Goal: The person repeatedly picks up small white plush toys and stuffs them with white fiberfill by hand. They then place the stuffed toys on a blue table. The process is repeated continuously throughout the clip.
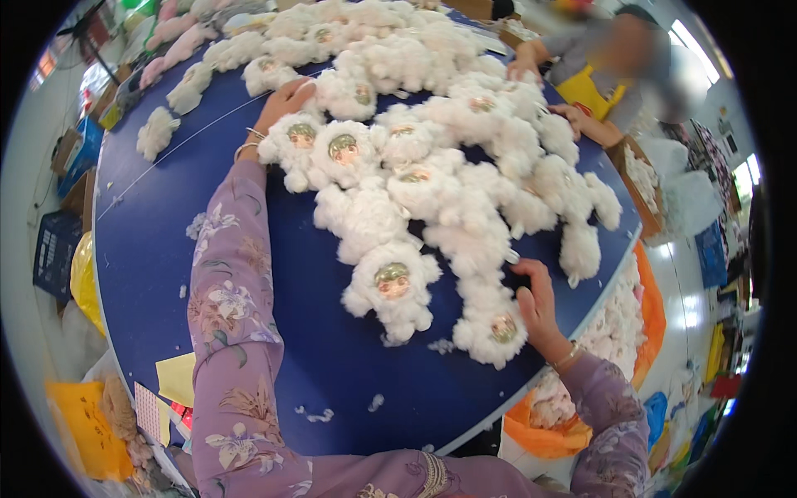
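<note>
White fluffy plush dolls [390,286] with small printed faces and green hair lie bunched across the blue table [178,324]. My left hand [288,101] reaches far forward at the left of the pile. Its fingers stretch over the fur behind a plush doll [300,137], resting against it rather than gripping. Another faced doll [343,149] lies just right of that one. At the near right of the pile, my right hand [540,305] is beside a plush doll [501,329], with thumb and fingers apart and nothing between them.
Across the table at the right, a co-worker [594,83] in a yellow apron handles plush dolls. Pink plush pieces [178,41] lie at the far left. An orange sack [652,307] of white pieces stands at the right edge. Fluff scraps [315,413] dot the tabletop.
</note>
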A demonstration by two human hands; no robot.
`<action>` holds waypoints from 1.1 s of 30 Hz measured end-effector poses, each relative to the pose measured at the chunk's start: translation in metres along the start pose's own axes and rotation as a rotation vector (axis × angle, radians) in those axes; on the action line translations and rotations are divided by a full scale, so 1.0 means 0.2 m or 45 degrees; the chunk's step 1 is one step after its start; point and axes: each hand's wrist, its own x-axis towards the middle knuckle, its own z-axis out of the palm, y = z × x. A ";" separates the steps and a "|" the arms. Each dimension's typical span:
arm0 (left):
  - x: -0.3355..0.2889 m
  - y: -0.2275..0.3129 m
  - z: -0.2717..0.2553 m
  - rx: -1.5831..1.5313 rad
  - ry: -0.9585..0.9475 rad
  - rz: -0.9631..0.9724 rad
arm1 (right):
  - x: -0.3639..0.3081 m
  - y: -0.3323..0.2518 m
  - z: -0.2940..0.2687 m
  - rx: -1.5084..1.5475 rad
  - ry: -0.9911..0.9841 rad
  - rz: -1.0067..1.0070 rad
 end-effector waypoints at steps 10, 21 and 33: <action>-0.25 0.02 0.37 0.280 0.023 0.910 | 0.01 -0.01 0.07 -0.006 0.279 -0.155; -1.08 0.46 0.27 -0.957 -0.077 -0.267 | -0.16 0.10 0.02 0.976 0.396 0.280; -1.70 1.28 0.39 -0.035 0.430 0.270 | -0.53 -0.18 0.01 0.235 0.137 0.286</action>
